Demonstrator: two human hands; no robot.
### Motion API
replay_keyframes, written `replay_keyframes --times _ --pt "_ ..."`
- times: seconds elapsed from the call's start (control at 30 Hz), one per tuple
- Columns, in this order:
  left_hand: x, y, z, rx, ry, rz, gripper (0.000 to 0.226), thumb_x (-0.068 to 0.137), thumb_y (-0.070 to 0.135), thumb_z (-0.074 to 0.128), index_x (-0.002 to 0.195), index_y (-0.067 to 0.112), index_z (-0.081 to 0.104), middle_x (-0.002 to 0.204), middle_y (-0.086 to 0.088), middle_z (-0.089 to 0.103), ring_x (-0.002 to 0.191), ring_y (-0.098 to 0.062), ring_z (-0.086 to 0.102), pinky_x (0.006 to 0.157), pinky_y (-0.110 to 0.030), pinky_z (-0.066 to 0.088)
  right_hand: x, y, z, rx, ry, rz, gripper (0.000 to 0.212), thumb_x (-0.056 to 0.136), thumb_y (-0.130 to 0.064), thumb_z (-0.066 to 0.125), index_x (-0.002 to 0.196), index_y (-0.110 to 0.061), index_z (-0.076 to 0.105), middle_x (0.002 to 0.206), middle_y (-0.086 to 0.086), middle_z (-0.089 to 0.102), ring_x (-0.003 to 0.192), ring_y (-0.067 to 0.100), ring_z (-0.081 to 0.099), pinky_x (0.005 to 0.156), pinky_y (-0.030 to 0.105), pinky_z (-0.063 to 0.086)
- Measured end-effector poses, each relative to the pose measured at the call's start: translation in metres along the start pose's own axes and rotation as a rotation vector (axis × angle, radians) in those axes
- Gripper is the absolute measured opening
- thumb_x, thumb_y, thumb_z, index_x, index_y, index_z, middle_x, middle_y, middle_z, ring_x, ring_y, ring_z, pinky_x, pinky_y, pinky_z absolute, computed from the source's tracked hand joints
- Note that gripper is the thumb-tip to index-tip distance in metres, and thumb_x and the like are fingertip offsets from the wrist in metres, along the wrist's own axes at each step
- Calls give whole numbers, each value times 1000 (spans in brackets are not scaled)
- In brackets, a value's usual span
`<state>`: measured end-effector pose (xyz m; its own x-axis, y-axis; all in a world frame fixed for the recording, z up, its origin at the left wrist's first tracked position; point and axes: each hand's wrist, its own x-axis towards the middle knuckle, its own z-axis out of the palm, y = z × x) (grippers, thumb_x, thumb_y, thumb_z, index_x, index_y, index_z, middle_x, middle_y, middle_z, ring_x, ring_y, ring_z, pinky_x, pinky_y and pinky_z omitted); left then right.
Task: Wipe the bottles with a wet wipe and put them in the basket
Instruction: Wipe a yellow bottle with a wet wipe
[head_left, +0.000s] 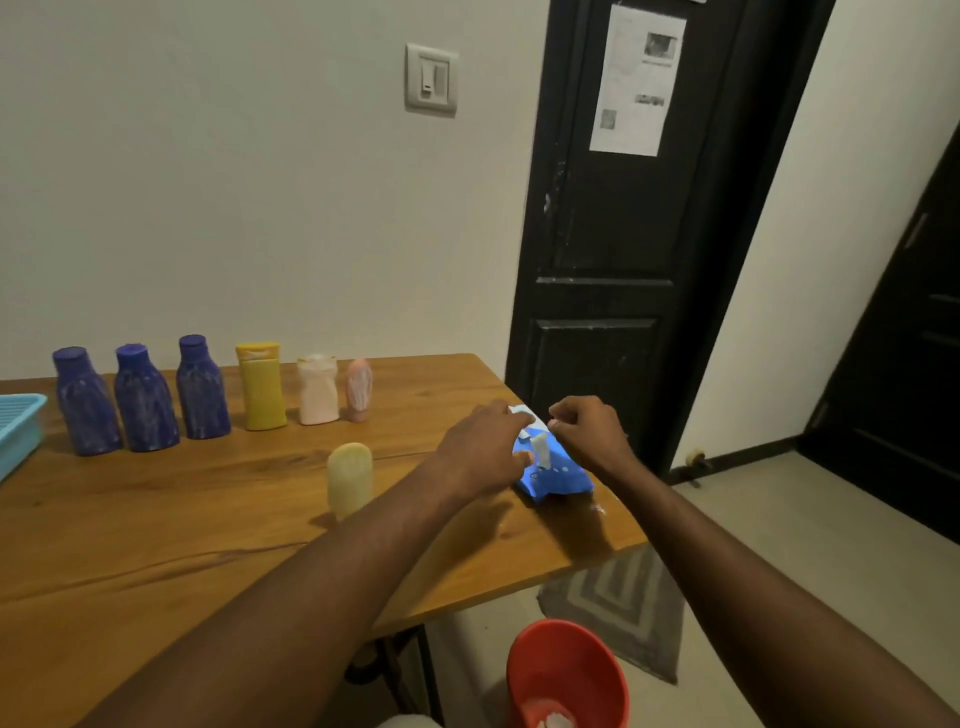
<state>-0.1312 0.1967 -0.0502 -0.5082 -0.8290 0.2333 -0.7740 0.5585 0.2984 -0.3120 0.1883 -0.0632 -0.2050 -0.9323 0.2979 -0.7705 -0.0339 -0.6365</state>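
A blue wet-wipe pack (558, 474) lies near the table's right edge, a white wipe (540, 451) sticking up from its opening. My left hand (483, 447) rests on the pack's left side, its fingers curled on it. My right hand (589, 428) hovers over the far end with fingers pinched, apparently on the white flap. Along the wall stand three purple bottles (145, 400), a yellow bottle (261, 387), a pale pink bottle (318, 391) and a small pink one (358, 391). A cream bottle (349, 479) stands alone, nearer me. The light blue basket (18, 428) sits at the far left edge.
The wooden table (208, 519) ends just right of the pack. A red bucket (569, 675) with something white inside stands on the floor below the table's corner, beside a grey mat (623, 608). A black door (623, 260) is behind.
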Motion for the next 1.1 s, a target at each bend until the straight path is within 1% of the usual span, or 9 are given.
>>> replay_keyframes --times 0.1,0.23,0.43,0.53,0.6,0.77,0.87,1.0,1.1 --pt "6 2 23 6 -86 -26 57 102 37 57 154 19 43 153 -9 45 134 -26 48 105 -37 44 5 15 10 16 -52 78 21 93 -26 70 104 -8 74 94 6 72 90 19 68 67 25 50" --pt "6 4 46 -51 -111 -114 43 103 34 55 140 12 53 135 -9 58 106 -18 57 89 -30 48 6 25 25 55 -113 168 29 90 -38 73 93 -10 76 84 3 70 77 13 65 61 25 49" --pt "3 -1 63 -80 -113 -163 34 105 40 52 125 14 57 119 -8 61 97 -17 56 84 -31 47 6 33 43 101 -101 260 21 92 -28 69 83 -9 72 84 4 71 80 17 70 67 33 58" --pt "2 -5 64 -93 -104 -172 32 104 40 53 120 13 58 107 -5 58 87 -15 51 73 -27 42 6 31 40 170 -54 262 20 94 -24 66 81 -9 69 82 4 70 79 17 71 60 31 56" --pt "1 -5 65 -106 -94 -174 31 104 39 53 116 12 60 97 -1 51 81 -12 49 65 -25 38 7 28 36 214 -7 256 22 95 -20 63 76 -9 66 78 6 68 80 20 70 64 39 58" --pt "2 -3 66 -145 -84 -171 30 105 37 53 114 10 61 90 1 46 69 -10 43 56 -21 29 10 13 29 509 104 337 17 93 -17 58 80 -9 66 90 10 69 90 28 70 74 45 64" --pt "2 -3 65 -149 -70 -157 32 105 37 52 116 8 61 92 0 47 69 -10 43 56 -20 29 11 4 23 700 185 415 13 93 -21 58 86 -15 66 95 11 69 94 30 69 81 51 63" --pt "1 -4 65 -165 -68 -164 32 104 38 53 113 9 62 105 -9 63 75 -11 46 56 -23 31 9 -5 17 853 214 510 10 93 -26 58 90 -18 63 94 9 68 92 26 68 86 49 62" --pt "1 -4 63 -199 -63 -161 32 104 36 54 118 9 62 112 -12 64 78 -11 47 55 -19 30 5 -11 11 983 187 556 12 94 -29 56 96 -17 59 99 15 70 93 28 69 77 42 62"
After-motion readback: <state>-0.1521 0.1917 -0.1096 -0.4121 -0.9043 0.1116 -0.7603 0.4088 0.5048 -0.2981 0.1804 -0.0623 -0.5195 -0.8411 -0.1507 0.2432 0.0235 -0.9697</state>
